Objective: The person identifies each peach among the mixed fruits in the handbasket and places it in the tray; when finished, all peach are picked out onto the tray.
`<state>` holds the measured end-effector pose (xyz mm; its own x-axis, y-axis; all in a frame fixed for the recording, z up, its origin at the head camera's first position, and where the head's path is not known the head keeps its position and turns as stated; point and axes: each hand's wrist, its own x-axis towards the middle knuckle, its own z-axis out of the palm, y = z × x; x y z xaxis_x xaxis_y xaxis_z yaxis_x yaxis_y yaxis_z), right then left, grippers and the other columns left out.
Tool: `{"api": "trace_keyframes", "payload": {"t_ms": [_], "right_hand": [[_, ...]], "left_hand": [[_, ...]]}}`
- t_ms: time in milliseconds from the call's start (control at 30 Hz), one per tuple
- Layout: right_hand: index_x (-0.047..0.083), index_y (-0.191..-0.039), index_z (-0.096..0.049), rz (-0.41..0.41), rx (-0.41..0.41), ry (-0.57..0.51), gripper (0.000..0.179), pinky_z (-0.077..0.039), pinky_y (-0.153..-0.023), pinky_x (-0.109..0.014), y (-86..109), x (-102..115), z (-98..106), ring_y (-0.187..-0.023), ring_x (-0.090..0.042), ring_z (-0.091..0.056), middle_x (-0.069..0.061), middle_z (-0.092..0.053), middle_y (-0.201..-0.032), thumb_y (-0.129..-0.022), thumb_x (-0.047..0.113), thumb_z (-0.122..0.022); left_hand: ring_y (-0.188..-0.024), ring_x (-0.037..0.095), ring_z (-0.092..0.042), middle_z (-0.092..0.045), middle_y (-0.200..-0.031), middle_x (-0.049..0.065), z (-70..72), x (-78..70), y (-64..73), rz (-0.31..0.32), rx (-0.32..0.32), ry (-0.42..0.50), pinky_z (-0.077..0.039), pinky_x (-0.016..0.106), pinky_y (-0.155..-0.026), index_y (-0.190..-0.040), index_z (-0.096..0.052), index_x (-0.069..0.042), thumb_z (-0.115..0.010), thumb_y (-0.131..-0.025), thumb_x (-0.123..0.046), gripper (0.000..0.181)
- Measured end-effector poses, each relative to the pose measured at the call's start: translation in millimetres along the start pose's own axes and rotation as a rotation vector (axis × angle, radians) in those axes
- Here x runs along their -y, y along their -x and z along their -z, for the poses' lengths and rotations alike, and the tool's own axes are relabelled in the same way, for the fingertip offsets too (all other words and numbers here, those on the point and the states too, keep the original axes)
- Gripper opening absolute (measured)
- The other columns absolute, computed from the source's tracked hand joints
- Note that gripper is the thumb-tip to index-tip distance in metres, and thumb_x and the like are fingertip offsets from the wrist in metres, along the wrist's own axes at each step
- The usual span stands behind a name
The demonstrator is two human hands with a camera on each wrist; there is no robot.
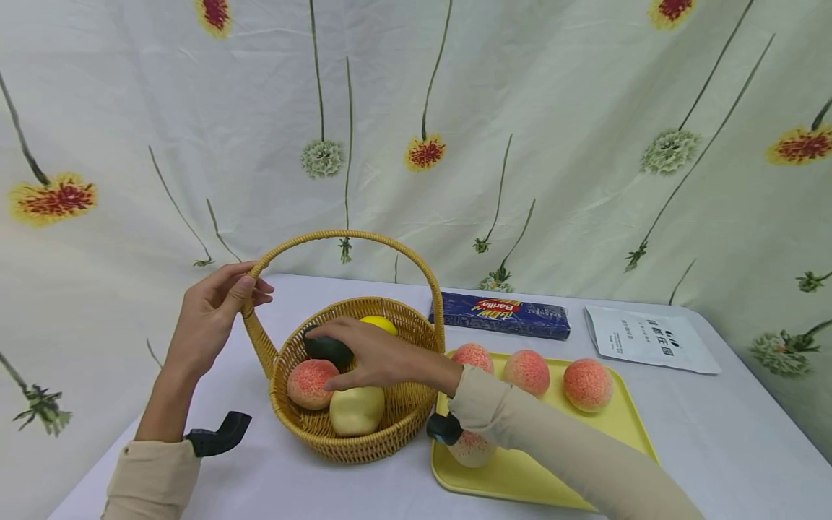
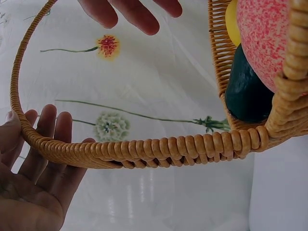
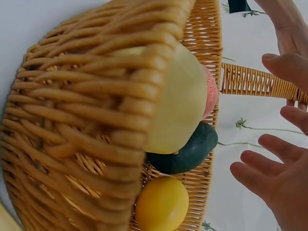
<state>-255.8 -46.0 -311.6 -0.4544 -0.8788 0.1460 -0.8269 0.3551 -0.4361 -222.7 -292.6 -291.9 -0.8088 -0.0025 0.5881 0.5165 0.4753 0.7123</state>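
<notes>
A woven wicker basket (image 1: 364,451) with a tall arched handle (image 1: 347,235) stands left of centre. My left hand (image 1: 211,310) grips the left side of that handle, thumb on one side and fingers on the other. Over the basket's opening hovers my right hand (image 1: 380,350), fingers spread and holding nothing. Inside lie a pink-red peach (image 1: 310,385), a pale yellow round fruit (image 1: 356,413), a dark green fruit (image 3: 185,154) and a bright yellow lemon-like fruit (image 3: 162,204). In the head view the right hand partly covers the dark green and bright yellow ones.
Right of the basket, a yellow tray (image 1: 546,473) bears several peaches (image 1: 588,385), one partly hidden by the right forearm. Behind are a dark blue Barilla box (image 1: 503,315) and a white printed pouch (image 1: 653,339). A flowered cloth (image 1: 572,94) hangs behind the table.
</notes>
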Motion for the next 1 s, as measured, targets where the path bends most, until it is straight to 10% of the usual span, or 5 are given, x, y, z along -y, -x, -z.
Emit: {"api": "trace_keyframes", "payload": {"t_ms": [1000], "right_hand": [[0.009, -0.138, -0.049, 0.038, 0.228, 0.049, 0.055, -0.035, -0.102, -0.016, -30.3, -4.1, 2.5, -0.126, -0.014, -0.048, -0.005, -0.052, -0.137, -0.088, 0.021, -0.07]], "left_hand": [[-0.085, 0.004, -0.067, -0.066, -0.093, -0.008, -0.7, -0.9, 0.8, 0.015, -0.003, -0.01, -0.052, 0.014, -0.078, -0.126, -0.056, -0.001, -0.047, -0.101, -0.015, 0.03]]}}
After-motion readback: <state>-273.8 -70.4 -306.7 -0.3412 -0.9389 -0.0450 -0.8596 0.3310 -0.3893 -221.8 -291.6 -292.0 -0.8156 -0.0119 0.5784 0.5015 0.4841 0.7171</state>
